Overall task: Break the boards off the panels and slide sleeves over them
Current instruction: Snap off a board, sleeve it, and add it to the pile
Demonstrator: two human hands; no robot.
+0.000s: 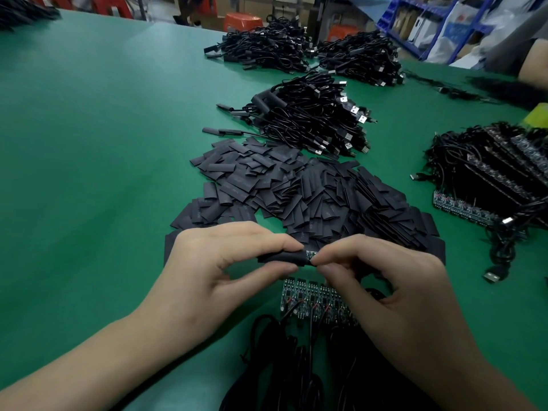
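My left hand (219,262) pinches a flat black sleeve (281,258) between thumb and forefinger. My right hand (385,280) pinches the end of a small green board (310,254) that sticks out of the sleeve's right end; most of the board is inside it. Below my hands lies a panel (311,301) of several joined boards with red and black wires, its right part hidden by my right hand. Black cables (296,366) trail from it toward me.
A big heap of loose black sleeves (296,188) lies just beyond my hands. Bundles of sleeved USB cables (311,120) sit further back. A stack of wired panels (489,179) is at the right. Another person's arm (533,66) is at the far right. Green table (89,143) at left.
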